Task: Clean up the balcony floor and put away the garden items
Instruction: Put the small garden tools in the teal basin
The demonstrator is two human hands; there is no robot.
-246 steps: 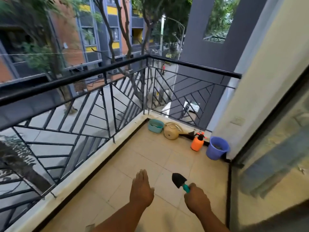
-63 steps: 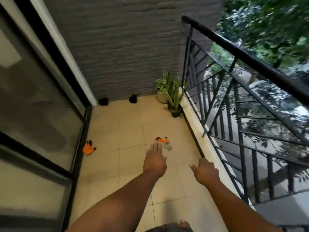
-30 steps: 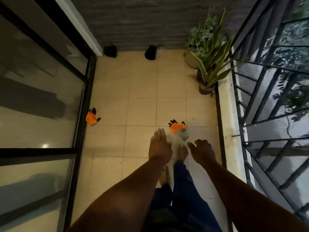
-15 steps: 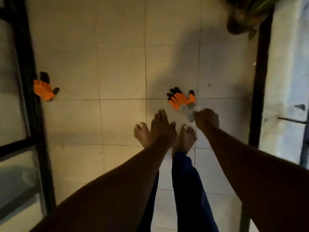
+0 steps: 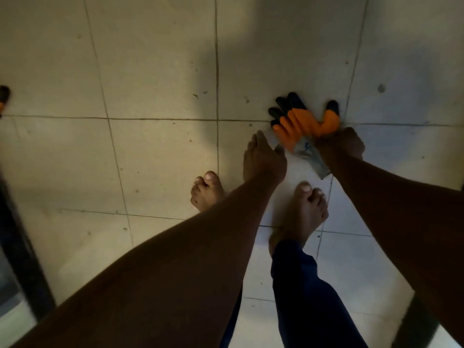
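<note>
Tiled floor (image 5: 155, 71), orange glove (image 5: 298, 124)

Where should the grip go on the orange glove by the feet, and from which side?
Take the orange glove at its palm and grey cuff, coming from the person's near side. The black-tipped fingers fan away, so that end is floppy. The right hand is closed there already; the left hand is open beside the cuff.

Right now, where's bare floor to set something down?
Free: tiles left of the left foot up to the door frame, and the row beyond the glove. Crowded: around both feet, where the right hand grips the glove beside the left hand.
</note>
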